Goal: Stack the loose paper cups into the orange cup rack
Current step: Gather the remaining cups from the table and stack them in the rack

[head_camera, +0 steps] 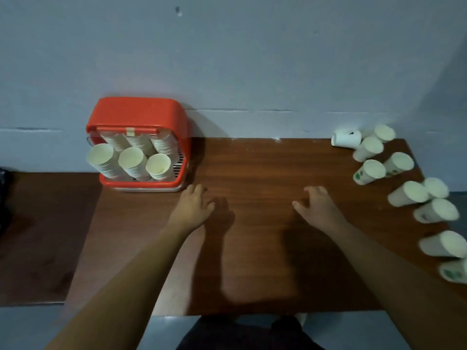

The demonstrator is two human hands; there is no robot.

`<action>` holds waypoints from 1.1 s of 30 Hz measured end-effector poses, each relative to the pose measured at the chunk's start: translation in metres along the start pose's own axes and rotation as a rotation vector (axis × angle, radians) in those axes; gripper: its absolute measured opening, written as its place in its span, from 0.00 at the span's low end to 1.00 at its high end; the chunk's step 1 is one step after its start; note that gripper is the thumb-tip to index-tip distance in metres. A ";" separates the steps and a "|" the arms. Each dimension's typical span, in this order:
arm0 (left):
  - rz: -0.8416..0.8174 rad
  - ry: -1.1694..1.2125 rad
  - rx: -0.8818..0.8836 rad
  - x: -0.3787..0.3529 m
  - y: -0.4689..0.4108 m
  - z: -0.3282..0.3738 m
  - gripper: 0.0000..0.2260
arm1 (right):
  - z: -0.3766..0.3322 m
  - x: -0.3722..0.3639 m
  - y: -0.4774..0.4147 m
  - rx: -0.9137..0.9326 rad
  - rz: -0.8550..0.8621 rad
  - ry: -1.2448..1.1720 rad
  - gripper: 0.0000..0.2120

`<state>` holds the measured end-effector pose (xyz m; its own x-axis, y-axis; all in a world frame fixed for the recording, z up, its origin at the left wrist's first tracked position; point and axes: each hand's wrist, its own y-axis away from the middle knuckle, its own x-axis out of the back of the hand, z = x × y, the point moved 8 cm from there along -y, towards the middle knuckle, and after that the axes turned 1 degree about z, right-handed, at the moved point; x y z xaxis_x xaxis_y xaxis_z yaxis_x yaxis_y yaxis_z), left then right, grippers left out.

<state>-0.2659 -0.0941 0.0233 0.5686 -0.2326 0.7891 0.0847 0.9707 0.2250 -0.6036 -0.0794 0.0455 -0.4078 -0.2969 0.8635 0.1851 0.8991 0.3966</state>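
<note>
The right hand (319, 209) is hovering, its fingers (316, 191) loosely spread and empty, perhaps touching the desk (252, 168). The loose paper cups (370, 171) are standing off to its right. The left hand (193, 207), also relaxed and empty, is hovering near the orange cup rack (137, 114).

- Dim, flat indoor light; everything looks soft and slightly grainy.
- My arms (141, 271) throw soft dark shadows onto the worktop (252, 168) between them.
- The cups (437, 210) at the right edge smear and stretch with wide-angle distortion.
</note>
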 end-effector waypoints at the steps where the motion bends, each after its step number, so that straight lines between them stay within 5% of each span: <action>1: -0.014 -0.026 -0.032 -0.013 -0.003 0.026 0.23 | 0.024 0.011 0.004 0.001 0.017 -0.012 0.29; 16: -0.120 -0.050 -0.231 -0.208 -0.039 0.370 0.23 | 0.363 0.165 0.044 -0.155 0.332 -0.194 0.25; 26: -0.382 -0.126 -0.527 -0.347 -0.035 0.498 0.24 | 0.477 0.098 0.046 -0.374 0.114 -0.228 0.49; 33: -0.559 -0.249 -0.975 -0.440 0.001 0.575 0.33 | 0.509 0.057 0.055 -0.434 0.109 -0.269 0.49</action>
<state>-0.9868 -0.0258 0.0051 0.0836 -0.5459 0.8337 0.9327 0.3375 0.1275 -1.0722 0.1173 -0.0421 -0.5706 -0.0643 0.8187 0.5698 0.6870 0.4510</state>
